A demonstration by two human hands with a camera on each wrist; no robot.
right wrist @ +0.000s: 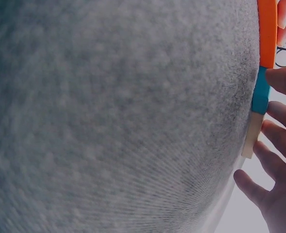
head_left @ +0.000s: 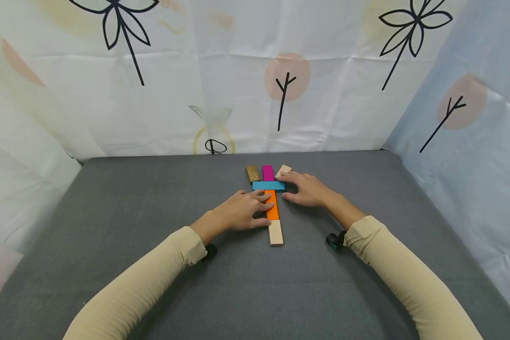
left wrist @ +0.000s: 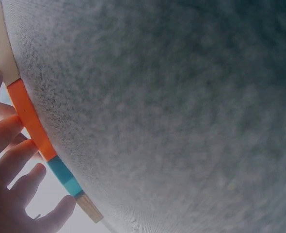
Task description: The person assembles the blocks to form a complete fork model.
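Wooden blocks lie flat in a cross-like figure. My left hand (head_left: 243,211) rests its spread fingers on the orange block (head_left: 274,214), with the thumb at the pale block (head_left: 276,234) below it. Across the orange block's top end lies a blue block (head_left: 263,185), and a magenta block (head_left: 267,173) stands out beyond it. To the upper left slants a dark brown block (head_left: 251,174). My right hand (head_left: 309,190) touches a tilted pale block (head_left: 283,170) at the upper right with extended fingers, its thumb beside the blue block's right end.
A grey cloth-covered table (head_left: 153,203) spreads around the blocks. Behind it hangs a white printed curtain (head_left: 238,71), with more fabric (head_left: 484,156) along the right side. Dark wrist cameras (head_left: 335,241) sit under both sleeve cuffs.
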